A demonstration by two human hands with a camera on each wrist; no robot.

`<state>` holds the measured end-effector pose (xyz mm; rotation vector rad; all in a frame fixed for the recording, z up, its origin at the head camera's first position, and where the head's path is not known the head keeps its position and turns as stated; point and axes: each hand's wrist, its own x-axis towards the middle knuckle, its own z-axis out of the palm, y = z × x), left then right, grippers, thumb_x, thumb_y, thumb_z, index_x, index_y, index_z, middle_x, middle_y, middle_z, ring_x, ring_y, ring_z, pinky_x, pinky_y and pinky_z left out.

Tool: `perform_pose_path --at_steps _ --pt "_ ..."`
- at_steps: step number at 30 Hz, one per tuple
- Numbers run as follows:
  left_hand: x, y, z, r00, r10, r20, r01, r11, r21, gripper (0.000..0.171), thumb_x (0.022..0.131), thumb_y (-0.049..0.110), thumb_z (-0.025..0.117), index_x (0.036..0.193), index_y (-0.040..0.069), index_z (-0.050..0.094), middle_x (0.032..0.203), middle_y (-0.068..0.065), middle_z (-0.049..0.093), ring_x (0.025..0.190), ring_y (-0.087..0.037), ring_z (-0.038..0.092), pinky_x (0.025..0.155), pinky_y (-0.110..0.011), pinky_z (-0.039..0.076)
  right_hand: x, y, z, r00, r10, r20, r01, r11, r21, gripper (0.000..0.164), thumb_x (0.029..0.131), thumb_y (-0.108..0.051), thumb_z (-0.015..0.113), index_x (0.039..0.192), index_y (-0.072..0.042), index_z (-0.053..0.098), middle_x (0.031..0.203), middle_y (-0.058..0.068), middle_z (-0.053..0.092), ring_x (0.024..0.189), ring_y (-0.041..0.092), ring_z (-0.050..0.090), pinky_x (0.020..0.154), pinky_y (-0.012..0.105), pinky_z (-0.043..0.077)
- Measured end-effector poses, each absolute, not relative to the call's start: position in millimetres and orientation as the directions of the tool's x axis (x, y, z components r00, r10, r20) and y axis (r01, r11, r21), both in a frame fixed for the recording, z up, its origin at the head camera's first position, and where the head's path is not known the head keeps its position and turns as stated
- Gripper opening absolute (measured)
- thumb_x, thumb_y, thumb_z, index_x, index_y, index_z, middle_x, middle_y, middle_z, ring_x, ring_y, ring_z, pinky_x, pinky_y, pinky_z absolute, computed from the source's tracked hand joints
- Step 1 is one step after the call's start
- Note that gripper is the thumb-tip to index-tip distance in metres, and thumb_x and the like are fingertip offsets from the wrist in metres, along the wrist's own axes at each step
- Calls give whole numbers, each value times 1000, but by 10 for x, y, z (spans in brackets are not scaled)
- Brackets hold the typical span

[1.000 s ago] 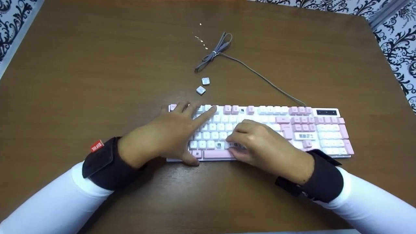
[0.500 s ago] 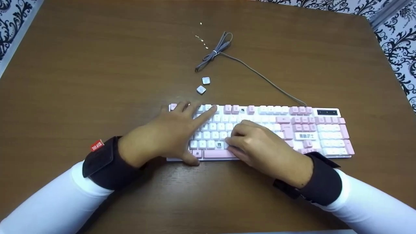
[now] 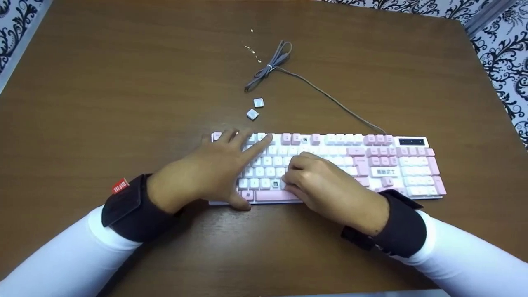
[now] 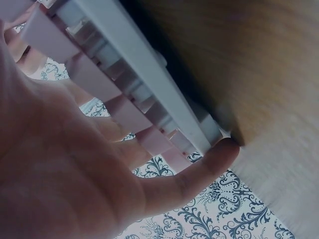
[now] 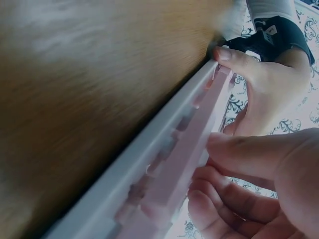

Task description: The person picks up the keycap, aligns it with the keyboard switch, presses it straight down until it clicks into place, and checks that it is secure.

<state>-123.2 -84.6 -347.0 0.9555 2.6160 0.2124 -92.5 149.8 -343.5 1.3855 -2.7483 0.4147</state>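
Observation:
A white and pink keyboard lies flat on the table. My left hand rests spread over its left end, thumb against the front edge in the left wrist view. Just above the pink space bar, my right hand has its fingers curled down, and thumb and forefinger appear to pinch a keycap, which the fingers mostly hide. A bare switch shows left of those fingertips, another bare switch in the top row. Two loose white keycaps, one upper and one lower, lie behind the keyboard.
A grey cable runs from the keyboard's back edge to a tied bundle. Small pale flecks dot the brown table left of that bundle. Black-and-white patterned floor shows past the table's edges.
The right hand has shifted slightly left, and its fingers have drawn closer together, covering dark spots seen between them earlier. My left hand stays put on the keyboard.

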Motion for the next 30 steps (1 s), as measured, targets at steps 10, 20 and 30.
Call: perform_pose_path --at_steps 10,20,30 --pt "-1221 -853 -3474 -720 640 -268 589 768 253 129 63 65 84 162 27 12 163 -17 25 144 -43 32 103 -71 36 -927 1457 -3402 -620 -777 104 -776 590 -221 10 87 -4 74 79 -6 69 80 5 62 76 19 58 67 31 52" --pt "-1217 -849 -3475 -719 644 -261 597 765 242 129 63 66 83 162 26 11 163 -16 25 143 -42 33 103 -71 36 -928 1491 -3443 -617 -778 120 -778 580 -240 10 87 -3 72 78 -7 68 78 4 61 75 18 57 67 32 51" --pt "-1218 -837 -3494 -722 638 -267 591 770 242 128 64 66 83 162 27 11 163 -15 24 144 -43 33 103 -70 37 -951 1573 -3508 -596 -784 176 -792 537 -290 5 86 -2 73 86 -7 75 80 3 66 77 17 61 70 31 53"
